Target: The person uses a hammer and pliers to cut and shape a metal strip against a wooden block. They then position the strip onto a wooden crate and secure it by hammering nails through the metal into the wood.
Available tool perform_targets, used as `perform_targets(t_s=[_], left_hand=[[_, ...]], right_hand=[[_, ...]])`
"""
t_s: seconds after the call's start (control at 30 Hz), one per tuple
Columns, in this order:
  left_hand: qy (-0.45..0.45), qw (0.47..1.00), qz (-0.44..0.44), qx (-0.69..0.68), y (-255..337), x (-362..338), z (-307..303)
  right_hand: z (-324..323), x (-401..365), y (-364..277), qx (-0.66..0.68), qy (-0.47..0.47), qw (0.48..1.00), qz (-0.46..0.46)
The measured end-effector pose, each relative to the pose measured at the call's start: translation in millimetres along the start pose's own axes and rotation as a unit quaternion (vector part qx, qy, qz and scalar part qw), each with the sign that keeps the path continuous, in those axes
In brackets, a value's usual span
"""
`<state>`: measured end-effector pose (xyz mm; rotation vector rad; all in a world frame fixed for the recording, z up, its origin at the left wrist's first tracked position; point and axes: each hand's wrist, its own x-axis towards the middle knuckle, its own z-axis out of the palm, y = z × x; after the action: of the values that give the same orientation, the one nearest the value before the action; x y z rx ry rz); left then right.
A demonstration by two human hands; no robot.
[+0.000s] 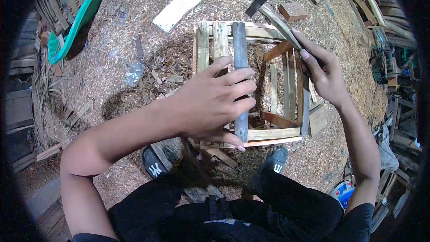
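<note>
A slatted wooden crate stands on the sawdust-covered ground between my feet. A grey weathered slat lies across its top, running front to back. My left hand presses flat on that slat, fingers spread over it and the neighbouring pale slats. My right hand is closed around the wooden handle of a hatchet-like hammer, whose dark metal head is raised above the crate's far right corner.
A pale board and a reddish block lie on the sawdust beyond the crate. A green plastic object and stacked slats sit far left. More wooden frames and scraps crowd the right edge. My shoes flank the crate.
</note>
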<state>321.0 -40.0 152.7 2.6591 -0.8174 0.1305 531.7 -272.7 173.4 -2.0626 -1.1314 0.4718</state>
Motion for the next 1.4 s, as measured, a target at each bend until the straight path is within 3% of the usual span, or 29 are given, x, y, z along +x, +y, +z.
perform_targets(t_s=[0.27,0.73,0.87,0.93,1.03,1.17,1.23,1.33,1.37,1.4], left_hand=[[0.007,1.0,-0.003,0.016,5,2,7],[0.004,1.0,-0.011,-0.026,7,2,9],[0.022,0.999,-0.002,-0.028,6,2,9],[0.021,0.999,-0.002,-0.027,5,1,9],[0.026,0.999,0.002,-0.031,5,2,9],[0.016,0.999,0.003,-0.029,4,2,8],[0.012,1.0,0.0,-0.026,5,0,9],[0.021,0.999,0.009,-0.027,4,1,9],[0.015,0.999,0.008,-0.034,3,2,8],[0.008,0.999,0.007,-0.041,2,2,6]], right_hand=[[2,3,0,0.019,0.003,1.0,-0.008],[5,0,-25,-0.065,-0.01,0.996,-0.068],[5,-1,-28,-0.093,-0.018,0.995,-0.038],[8,-1,-26,-0.074,0.027,0.99,-0.114],[2,-3,-33,-0.134,-0.025,0.989,-0.057],[1,-1,-37,-0.104,-0.009,0.992,-0.067],[1,-1,-43,-0.043,0.067,0.992,-0.097],[11,4,-41,-0.09,0.051,0.982,-0.155],[-3,0,-53,-0.21,-0.095,0.973,0.031],[-1,-1,-49,-0.209,-0.091,0.973,0.031]])
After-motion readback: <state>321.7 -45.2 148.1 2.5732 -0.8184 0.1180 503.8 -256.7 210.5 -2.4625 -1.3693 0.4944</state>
